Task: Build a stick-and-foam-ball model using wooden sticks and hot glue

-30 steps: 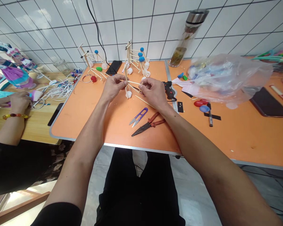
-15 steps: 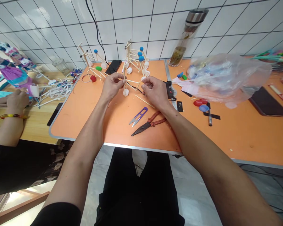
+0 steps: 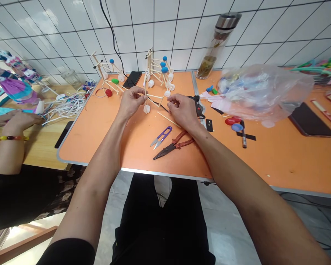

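Observation:
My left hand (image 3: pixel 131 101) pinches a small frame of thin wooden sticks (image 3: pixel 151 96) with a white cap (image 3: pixel 146 109) hanging at its lower end, held just above the orange table (image 3: pixel 127 147). My right hand (image 3: pixel 183 110) is curled, its fingertips at the right end of the sticks near a loose skewer (image 3: pixel 168 119) lying on the table. Two finished stick models with blue, green and red caps (image 3: pixel 158 71) (image 3: pixel 109 79) stand behind.
Purple snips (image 3: pixel 162 135) and red-handled pliers (image 3: pixel 172 144) lie near the front. A black glue gun (image 3: pixel 198 105), a plastic bag (image 3: pixel 262 90), a glass bottle (image 3: pixel 217 44) and phones (image 3: pixel 310 123) sit to the right. Another person's hand (image 3: pixel 18 119) works at the left table.
My right hand dropped slightly and moved right along the sticks. The stick frame tilted a little in my left hand. The other person's hand lowered flat onto their table.

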{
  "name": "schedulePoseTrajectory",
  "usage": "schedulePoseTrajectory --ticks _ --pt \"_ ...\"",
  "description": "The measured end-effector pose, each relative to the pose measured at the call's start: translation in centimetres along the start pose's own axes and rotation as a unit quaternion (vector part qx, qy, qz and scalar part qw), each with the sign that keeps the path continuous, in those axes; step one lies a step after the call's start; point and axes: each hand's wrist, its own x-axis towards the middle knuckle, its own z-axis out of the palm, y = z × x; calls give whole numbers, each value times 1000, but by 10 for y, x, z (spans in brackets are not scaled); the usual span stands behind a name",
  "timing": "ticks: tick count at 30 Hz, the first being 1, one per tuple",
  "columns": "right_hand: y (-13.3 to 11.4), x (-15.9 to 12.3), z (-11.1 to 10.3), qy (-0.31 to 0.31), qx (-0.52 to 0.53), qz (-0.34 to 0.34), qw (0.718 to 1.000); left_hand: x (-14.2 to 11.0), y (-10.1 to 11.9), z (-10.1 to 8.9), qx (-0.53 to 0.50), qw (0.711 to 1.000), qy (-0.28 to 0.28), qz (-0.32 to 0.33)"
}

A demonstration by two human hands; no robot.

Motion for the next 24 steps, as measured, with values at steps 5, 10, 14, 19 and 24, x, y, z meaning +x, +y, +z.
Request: schedulePoseTrajectory --ticks 5,10,14,19,24 --pt "-2 1 2 -7 -9 -6 1000 0 -3 -1 4 1000 -2 0" --pt "-9 3 6 -17 -30 -8 999 1 -6 -2 25 1000 -10 13" --pt "-13 5 11 -21 -12 -15 1000 1 -8 -2 15 1000 -13 16" --pt "-14 6 13 -25 22 0 999 1 -7 -1 -6 1000 -14 13" --pt "-13 7 14 -22 48 15 998 0 -6 -1 -14 1000 -16 19"
